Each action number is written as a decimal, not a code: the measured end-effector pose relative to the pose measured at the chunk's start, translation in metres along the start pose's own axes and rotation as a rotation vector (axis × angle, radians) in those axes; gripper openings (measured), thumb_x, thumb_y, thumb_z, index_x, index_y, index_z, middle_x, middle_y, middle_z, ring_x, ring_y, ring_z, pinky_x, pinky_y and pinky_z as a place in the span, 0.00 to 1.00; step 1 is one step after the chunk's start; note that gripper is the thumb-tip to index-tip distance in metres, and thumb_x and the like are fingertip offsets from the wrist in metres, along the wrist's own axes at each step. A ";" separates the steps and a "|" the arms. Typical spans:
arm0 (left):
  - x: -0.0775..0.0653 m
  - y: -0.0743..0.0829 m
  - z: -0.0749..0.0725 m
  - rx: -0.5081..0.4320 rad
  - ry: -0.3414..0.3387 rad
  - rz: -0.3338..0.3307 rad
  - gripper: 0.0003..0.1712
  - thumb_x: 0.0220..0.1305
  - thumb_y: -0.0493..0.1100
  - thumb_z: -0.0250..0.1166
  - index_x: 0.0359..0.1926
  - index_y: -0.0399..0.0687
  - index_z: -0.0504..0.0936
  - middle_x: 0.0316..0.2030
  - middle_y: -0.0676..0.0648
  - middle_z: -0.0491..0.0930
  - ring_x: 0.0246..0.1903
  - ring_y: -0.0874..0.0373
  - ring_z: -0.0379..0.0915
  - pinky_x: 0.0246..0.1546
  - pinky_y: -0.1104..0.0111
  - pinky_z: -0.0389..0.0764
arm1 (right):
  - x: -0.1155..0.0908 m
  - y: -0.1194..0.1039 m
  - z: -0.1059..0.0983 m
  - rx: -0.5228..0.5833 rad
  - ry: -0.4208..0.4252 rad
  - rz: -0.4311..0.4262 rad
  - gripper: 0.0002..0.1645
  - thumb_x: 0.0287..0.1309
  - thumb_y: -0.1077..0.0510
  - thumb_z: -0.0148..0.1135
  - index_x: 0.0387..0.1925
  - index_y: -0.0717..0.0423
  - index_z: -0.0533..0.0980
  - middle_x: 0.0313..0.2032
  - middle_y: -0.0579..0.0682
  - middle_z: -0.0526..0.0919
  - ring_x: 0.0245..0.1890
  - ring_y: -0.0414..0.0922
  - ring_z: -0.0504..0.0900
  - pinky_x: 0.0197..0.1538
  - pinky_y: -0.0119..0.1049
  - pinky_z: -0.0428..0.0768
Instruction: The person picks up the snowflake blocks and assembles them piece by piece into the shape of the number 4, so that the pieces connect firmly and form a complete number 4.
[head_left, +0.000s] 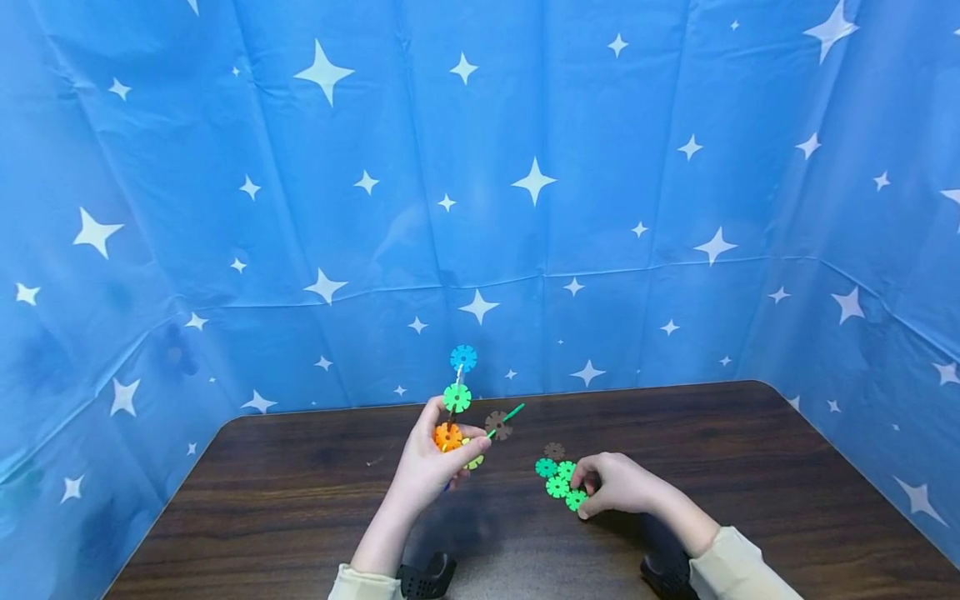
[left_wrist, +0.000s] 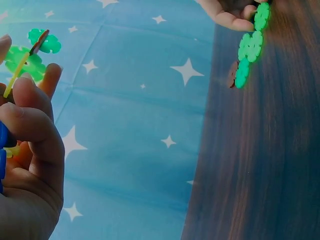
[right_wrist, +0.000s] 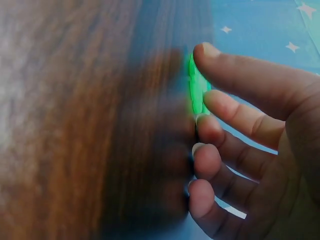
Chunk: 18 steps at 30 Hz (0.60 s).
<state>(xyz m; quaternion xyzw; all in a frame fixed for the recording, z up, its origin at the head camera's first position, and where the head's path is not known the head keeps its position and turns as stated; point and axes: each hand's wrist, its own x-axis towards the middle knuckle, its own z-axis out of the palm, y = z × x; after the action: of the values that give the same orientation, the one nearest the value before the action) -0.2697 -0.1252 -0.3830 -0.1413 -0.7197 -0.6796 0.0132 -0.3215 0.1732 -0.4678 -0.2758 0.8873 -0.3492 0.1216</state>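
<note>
My left hand (head_left: 430, 467) is raised over the table and holds a joined chain of notched plastic discs. A blue disc (head_left: 463, 358) tops the chain, with a green disc (head_left: 457, 397) below it and an orange disc (head_left: 448, 437) by the fingers. A brown disc (head_left: 498, 425) with green discs seen edge-on juts out to the right; the palm side of the chain is partly hidden. Low at the table, my right hand (head_left: 617, 483) pinches a green notched disc (right_wrist: 196, 87) between thumb and index finger. Its other fingertips rest at the wood.
Beside the right hand several loose discs lie together, among them a teal disc (head_left: 546, 467), a green disc (head_left: 557, 487) and a dark brown disc (head_left: 554, 451). They lie on a dark wooden table (head_left: 300, 500). Behind it hangs a blue curtain (head_left: 480, 233) with white stars.
</note>
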 end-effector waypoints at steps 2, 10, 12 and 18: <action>-0.003 0.008 0.001 0.010 -0.002 0.002 0.25 0.57 0.35 0.71 0.51 0.47 0.67 0.36 0.44 0.85 0.15 0.55 0.72 0.16 0.69 0.73 | 0.001 -0.002 0.000 -0.004 -0.007 0.004 0.15 0.45 0.60 0.75 0.35 0.55 0.79 0.25 0.45 0.74 0.24 0.41 0.69 0.27 0.36 0.68; -0.003 0.006 0.002 0.016 -0.013 0.012 0.25 0.58 0.35 0.71 0.50 0.46 0.66 0.36 0.44 0.85 0.15 0.56 0.71 0.15 0.70 0.73 | 0.001 -0.005 0.001 -0.005 -0.015 0.042 0.14 0.43 0.62 0.75 0.31 0.55 0.77 0.25 0.47 0.74 0.25 0.42 0.69 0.28 0.37 0.68; -0.003 0.006 0.002 0.018 -0.015 0.011 0.25 0.58 0.35 0.71 0.50 0.46 0.66 0.36 0.43 0.85 0.15 0.56 0.71 0.15 0.71 0.73 | 0.001 -0.006 0.001 0.004 -0.021 0.046 0.15 0.42 0.63 0.75 0.31 0.56 0.76 0.26 0.48 0.73 0.25 0.43 0.68 0.29 0.38 0.67; -0.003 0.006 0.002 0.026 -0.019 0.010 0.24 0.58 0.36 0.71 0.50 0.46 0.66 0.36 0.43 0.85 0.15 0.56 0.72 0.15 0.70 0.73 | 0.001 -0.006 -0.001 0.026 -0.029 0.041 0.15 0.44 0.66 0.73 0.30 0.58 0.73 0.25 0.46 0.71 0.24 0.42 0.67 0.27 0.37 0.66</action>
<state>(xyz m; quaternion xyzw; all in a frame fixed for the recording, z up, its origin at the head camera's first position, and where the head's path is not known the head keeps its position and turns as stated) -0.2654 -0.1234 -0.3781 -0.1509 -0.7278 -0.6689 0.0116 -0.3205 0.1692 -0.4631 -0.2610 0.8863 -0.3540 0.1452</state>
